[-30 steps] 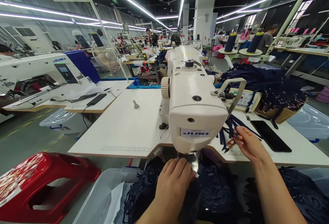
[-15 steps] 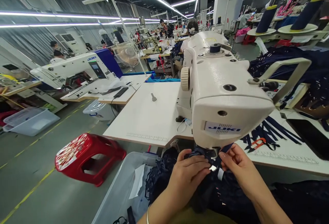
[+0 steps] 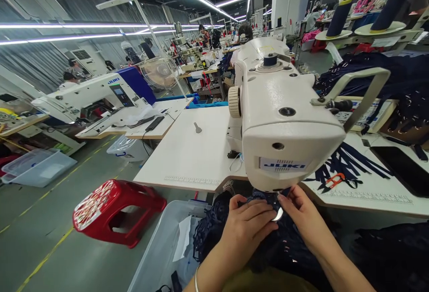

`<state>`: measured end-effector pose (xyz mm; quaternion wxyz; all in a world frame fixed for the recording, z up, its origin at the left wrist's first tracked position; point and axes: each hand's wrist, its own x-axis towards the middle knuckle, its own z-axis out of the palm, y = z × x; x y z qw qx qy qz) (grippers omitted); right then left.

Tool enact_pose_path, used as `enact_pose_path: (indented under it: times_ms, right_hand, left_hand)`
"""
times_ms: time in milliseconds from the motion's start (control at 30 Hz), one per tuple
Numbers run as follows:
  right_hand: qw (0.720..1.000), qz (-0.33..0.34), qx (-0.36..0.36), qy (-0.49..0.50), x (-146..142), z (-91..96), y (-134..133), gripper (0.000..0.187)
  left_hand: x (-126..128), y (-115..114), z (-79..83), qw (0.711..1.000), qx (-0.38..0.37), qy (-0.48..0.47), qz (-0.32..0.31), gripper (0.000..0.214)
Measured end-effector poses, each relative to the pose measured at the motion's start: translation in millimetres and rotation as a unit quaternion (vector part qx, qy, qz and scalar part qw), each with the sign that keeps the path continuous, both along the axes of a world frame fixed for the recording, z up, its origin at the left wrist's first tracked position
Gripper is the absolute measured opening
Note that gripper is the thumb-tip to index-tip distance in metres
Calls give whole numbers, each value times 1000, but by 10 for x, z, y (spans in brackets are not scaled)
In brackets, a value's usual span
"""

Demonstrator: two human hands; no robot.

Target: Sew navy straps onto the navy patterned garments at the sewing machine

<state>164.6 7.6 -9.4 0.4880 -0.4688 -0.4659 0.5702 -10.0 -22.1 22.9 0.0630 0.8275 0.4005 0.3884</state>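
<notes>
A white sewing machine stands before me, its needle area hidden behind its head. Dark navy fabric with thin straps and small shiny parts is bunched beneath it. My left hand presses on this fabric under the machine head, fingers together and curled over it. Beside its fingertips shows a bright, shiny piece, too unclear to name. My right hand is closed in a pinch on a bit of navy fabric just right of the needle area; the fingertips are partly hidden.
Orange-handled thread snips, navy strips and a black phone lie on the table at right. A flat grey piece lies at left. A clear bin and red stool stand below left.
The view has shifted slightly. My right hand has moved left, closer to the left hand, and the navy strap at its fingertips is now less visible. The left hand holds its place.
</notes>
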Motion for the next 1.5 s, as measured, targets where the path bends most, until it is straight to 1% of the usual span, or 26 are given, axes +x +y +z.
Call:
enact_pose_path:
  times_ms: [133, 267, 333, 467, 633, 733, 867, 933, 1033, 1100, 1200, 1267, 1333, 1500]
  right_hand:
    - [1000, -2, -10, 11, -11, -7, -3, 31]
    - [1000, -10, -19, 8, -31, 18, -9, 38]
    - [1000, -12, -21, 6, -36, 22, -14, 40]
    - [1000, -12, -17, 5, -46, 18, -13, 39]
    - [1000, -17, -10, -6, -50, 31, -6, 38]
    - [1000, -6, 9, -30, -10, 42, 15, 33]
    - [996, -3, 45, -76, 72, 59, 122, 25]
    - [990, -4, 68, -122, 100, 68, 207, 23]
    - [969, -3, 83, -231, 118, 71, 334, 18]
    - [956, 1, 93, -279, 125, 65, 395, 18]
    - [948, 10, 123, -293, 140, 55, 442, 17]
    - [946, 12, 131, -295, 150, 54, 456, 17]
    - [948, 11, 122, -294, 157, 59, 469, 18]
    - [954, 10, 90, -287, 150, 72, 502, 30]
  left_hand:
    - [-15, 3, 53, 1000, -1, 28, -8, 20]
    - [-26, 5, 47, 999, 27, 40, -14, 18]
    - [-37, 1, 45, 997, 34, 68, -16, 18]
    - [-67, -8, 63, 988, 41, 145, -23, 21]
    - [-99, 8, 44, 977, 69, 201, -16, 21]
    - [-94, 15, 23, 972, 73, 225, -14, 21]
    - [-31, -21, 2, 973, 94, 211, 23, 20]
    - [14, -56, -9, 973, 92, 208, 50, 20]
    - [74, -101, -29, 969, 84, 215, 90, 25]
    - [104, -117, -42, 966, 78, 221, 110, 27]
    - [137, -118, -47, 966, 70, 220, 119, 30]
    - [153, -110, -42, 967, 64, 216, 119, 32]
    - [164, -101, -36, 968, 57, 214, 119, 32]
    - [184, -89, -42, 969, 59, 207, 122, 33]
